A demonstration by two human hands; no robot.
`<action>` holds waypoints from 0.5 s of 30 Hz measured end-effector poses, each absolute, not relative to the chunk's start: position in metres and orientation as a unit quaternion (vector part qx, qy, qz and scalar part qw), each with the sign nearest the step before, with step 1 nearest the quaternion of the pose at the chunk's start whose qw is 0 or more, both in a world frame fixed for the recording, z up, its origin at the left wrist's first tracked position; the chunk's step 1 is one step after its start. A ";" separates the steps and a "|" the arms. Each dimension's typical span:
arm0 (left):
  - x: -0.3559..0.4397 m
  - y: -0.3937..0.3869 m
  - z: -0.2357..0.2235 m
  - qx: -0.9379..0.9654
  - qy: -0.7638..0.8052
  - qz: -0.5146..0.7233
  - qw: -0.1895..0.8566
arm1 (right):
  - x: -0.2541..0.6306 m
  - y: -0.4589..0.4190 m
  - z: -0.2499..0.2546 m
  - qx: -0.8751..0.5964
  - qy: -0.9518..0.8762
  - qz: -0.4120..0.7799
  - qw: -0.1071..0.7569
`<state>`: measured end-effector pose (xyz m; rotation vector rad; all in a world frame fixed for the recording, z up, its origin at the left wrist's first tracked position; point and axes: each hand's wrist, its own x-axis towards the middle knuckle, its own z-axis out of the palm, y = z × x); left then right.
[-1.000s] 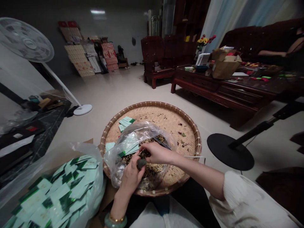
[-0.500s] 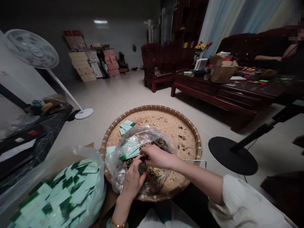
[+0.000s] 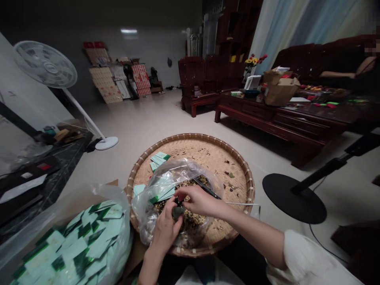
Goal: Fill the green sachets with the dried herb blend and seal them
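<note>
Over an opened clear plastic bag point(image 3: 182, 164), my left hand point(image 3: 164, 228) is closed around a small dark green piece point(image 3: 177, 213) that looks like a dried leaf. The fingers of my right hand point(image 3: 198, 201) are bent down and pinched at the top of the same piece. Beneath both hands lie loose yellowish and dark dried bits point(image 3: 194, 219) in the bag. A slim black tool point(image 3: 207, 187) rests there behind my right hand. Pale green packets point(image 3: 166, 193) lie at the bag's left side. All this sits in a round woven bamboo tray point(image 3: 190, 136).
On the left stands a plastic-lined box full of pale green packets point(image 3: 80, 245). A white fan point(image 3: 107, 143) stands behind it. To the right are a black stand base point(image 3: 293, 198) and a dark wooden table point(image 3: 252, 114). A person point(image 3: 338, 74) sits far right.
The view has shifted slightly. Both hands stay together over the bag at the dark green piece, with only small finger movements.
</note>
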<state>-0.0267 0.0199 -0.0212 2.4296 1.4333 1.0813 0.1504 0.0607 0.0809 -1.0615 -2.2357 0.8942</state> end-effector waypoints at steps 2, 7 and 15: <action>-0.027 0.019 -0.021 0.803 0.473 0.359 0.058 | 0.153 0.056 0.082 -0.388 -0.842 0.282 0.249; -0.029 0.016 -0.019 0.809 0.468 0.352 0.056 | 0.154 0.047 0.065 -0.401 -0.869 0.215 0.194; -0.031 0.013 -0.023 0.808 0.463 0.363 0.037 | 0.151 0.049 0.050 -0.428 -0.745 0.406 0.311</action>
